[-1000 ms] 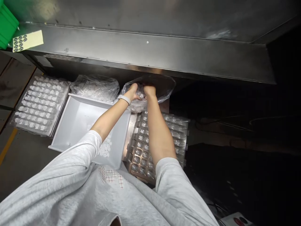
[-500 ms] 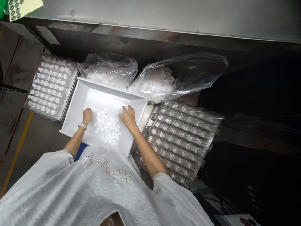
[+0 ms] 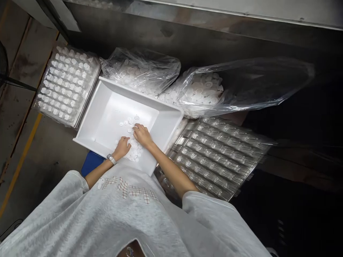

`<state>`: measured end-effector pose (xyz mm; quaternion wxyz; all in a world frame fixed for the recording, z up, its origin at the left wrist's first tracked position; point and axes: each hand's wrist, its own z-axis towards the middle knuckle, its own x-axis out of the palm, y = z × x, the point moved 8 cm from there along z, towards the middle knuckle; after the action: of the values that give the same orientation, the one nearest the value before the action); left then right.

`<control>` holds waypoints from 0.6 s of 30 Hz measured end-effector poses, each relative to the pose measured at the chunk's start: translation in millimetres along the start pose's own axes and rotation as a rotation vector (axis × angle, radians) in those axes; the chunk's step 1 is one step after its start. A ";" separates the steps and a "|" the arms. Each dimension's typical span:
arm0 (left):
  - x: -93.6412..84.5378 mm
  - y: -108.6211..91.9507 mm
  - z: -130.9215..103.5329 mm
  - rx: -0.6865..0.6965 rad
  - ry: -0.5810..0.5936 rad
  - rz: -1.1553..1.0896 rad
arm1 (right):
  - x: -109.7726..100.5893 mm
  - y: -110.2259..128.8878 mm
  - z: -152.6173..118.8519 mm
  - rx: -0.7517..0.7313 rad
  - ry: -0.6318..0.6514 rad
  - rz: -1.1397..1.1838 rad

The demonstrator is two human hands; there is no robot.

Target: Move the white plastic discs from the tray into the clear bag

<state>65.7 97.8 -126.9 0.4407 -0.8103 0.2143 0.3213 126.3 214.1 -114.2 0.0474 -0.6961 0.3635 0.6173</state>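
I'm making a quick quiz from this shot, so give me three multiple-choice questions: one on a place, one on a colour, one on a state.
1. Where do both hands rest?
A. in the bin
B. on the vial tray
C. inside a bag

2. What colour is the bin?
A. green
B. white
C. black

3. How is the right bag?
A. tied shut
B. open-mouthed
C. flattened, holding nothing

A: left hand and right hand lie on the caps in the bin.
B: its walls show white.
B: the bag gapes, caps inside.

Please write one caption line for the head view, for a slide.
Both hands, left hand and right hand, rest on small white caps inside a white tray.
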 end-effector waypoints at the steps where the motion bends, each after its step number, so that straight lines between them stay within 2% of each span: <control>1: -6.0 -0.4 0.7 0.018 -0.018 -0.002 | -2.1 2.1 -0.8 -0.003 -0.021 -0.006; 5: -58.2 -0.9 25.1 0.154 -0.285 0.105 | -22.4 -2.0 22.5 0.021 -0.133 -0.061; 6: -67.2 -1.1 34.5 0.173 -0.310 0.151 | -23.9 -1.4 31.5 0.005 -0.119 -0.079; 7: -71.1 -0.2 44.4 0.170 -0.287 0.201 | -23.4 0.7 39.5 -0.024 -0.090 -0.097; 9: -67.1 3.1 59.7 0.137 -0.152 0.299 | -18.2 7.2 48.1 -0.091 -0.015 -0.135; 11: -57.4 7.6 62.0 0.108 -0.022 0.368 | -10.1 12.8 43.9 -0.137 0.051 -0.160; 14: -48.1 17.9 43.9 0.070 0.027 0.383 | 1.6 12.3 18.8 -0.114 0.099 -0.161; 18: -38.2 37.4 5.2 -0.023 0.061 0.362 | 14.9 4.3 -24.0 -0.009 0.156 -0.149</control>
<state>13.5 85.2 -123.4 0.3597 -0.7728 0.3665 0.3730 143.3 192.0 -120.3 0.0615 -0.7672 0.3107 0.5578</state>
